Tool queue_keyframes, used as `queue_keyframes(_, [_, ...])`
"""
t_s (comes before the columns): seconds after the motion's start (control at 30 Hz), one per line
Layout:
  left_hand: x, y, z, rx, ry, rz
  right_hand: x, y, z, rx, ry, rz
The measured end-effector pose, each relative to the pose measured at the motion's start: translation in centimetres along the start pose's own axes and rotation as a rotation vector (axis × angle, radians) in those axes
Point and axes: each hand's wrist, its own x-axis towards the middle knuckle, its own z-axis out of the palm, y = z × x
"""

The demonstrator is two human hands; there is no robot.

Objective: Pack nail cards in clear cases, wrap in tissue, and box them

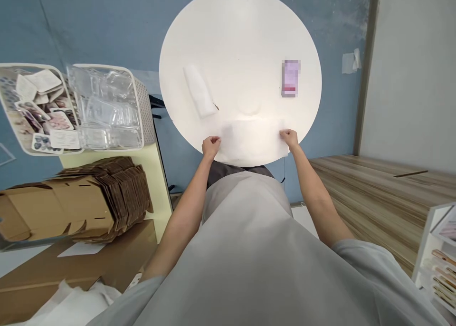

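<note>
A thin, see-through white sheet (254,138) lies across the near edge of the round white table (238,26). At its left edge my left hand (211,147) is closed, thumb and fingers pinching the sheet. My right hand (289,139) pinches the opposite edge in the same way. Beyond my left hand rests a long white wrapped bundle (200,92), with a small dark bit sticking out at its near end. What is inside the bundle cannot be made out. A blurred purple rectangular item (291,79) lies farther back on the right side of the table.
To the left stand two white baskets, one with printed cards (60,121), the other with clear plastic boxes (112,110). Below them is a stack of folded brown cardboard boxes (121,197). A white shelf unit (423,245) stands at the lower right, by wood-patterned panelling (366,188).
</note>
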Motion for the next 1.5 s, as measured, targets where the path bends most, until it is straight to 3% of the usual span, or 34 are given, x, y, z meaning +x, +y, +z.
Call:
queue_keyframes(0.1, [0.0, -0.1, 0.3, -0.01, -0.005, -0.01, 0.3, 0.2, -0.3, -0.141, 0.172, -0.004])
queue_keyframes(0.2, [-0.5, 0.3, 0.7, -0.081, 0.0, -0.041, -0.6, 0.4, 0.7, -0.259, 0.297, -0.164])
queue_keyframes(0.3, [-1.0, 1.2, 1.1, -0.211, 0.023, -0.154, -2.3, 0.7, 3.1, -0.28, 0.071, -0.345])
queue_keyframes(0.4, [-1.1, 2.2, 1.5, -0.235, 0.006, -0.251, -3.9, 1.1, 5.8, -0.318, -0.137, -0.411])
queue_keyframes(0.47, [-0.8, 2.9, 1.9, -0.129, 0.022, -0.263, -4.5, 1.4, 7.0, -0.381, -0.157, -0.418])
queue_keyframes(0.6, [-0.3, 4.1, 3.3, 0.192, 0.171, -0.186, -5.3, 1.6, 7.6, -0.482, -0.139, -0.395])
queue_keyframes(0.73, [0.1, 4.7, 4.3, 0.217, 0.182, -0.193, -5.7, 1.5, 7.5, -0.513, -0.147, -0.4])
queue_keyframes(0.83, [0.4, 4.2, 3.0, 0.117, 0.181, -0.223, -5.7, 1.4, 7.5, -0.514, -0.138, -0.409])
queue_keyframes(1.0, [-0.4, 2.5, -2.8, -0.108, 0.364, -0.12, -5.3, 1.7, 7.6, -0.515, -0.136, -0.416])
queue_keyframes(1.1, [-2.3, 2.0, -4.0, -0.168, 0.32, -0.064, -4.8, 1.8, 7.6, -0.487, -0.128, -0.424])
queue_keyframes(1.17, [-3.6, 2.1, -2.5, -0.125, 0.207, -0.021, -4.6, 1.9, 7.6, -0.466, -0.124, -0.43])
queue_keyframes(1.27, [-4.8, 2.5, 1.7, -0.007, 0.079, -0.019, -4.3, 1.9, 7.5, -0.463, -0.13, -0.429])
queue_keyframes(1.37, [-4.9, 2.5, 5.1, 0.106, 0.061, -0.066, -4.0, 1.7, 7.3, -0.471, -0.14, -0.435])
queue_keyframes(1.5, [-4.6, 1.8, 5.7, 0.194, 0.087, -0.058, -4.2, 1.1, 7.4, -0.511, -0.151, -0.427])
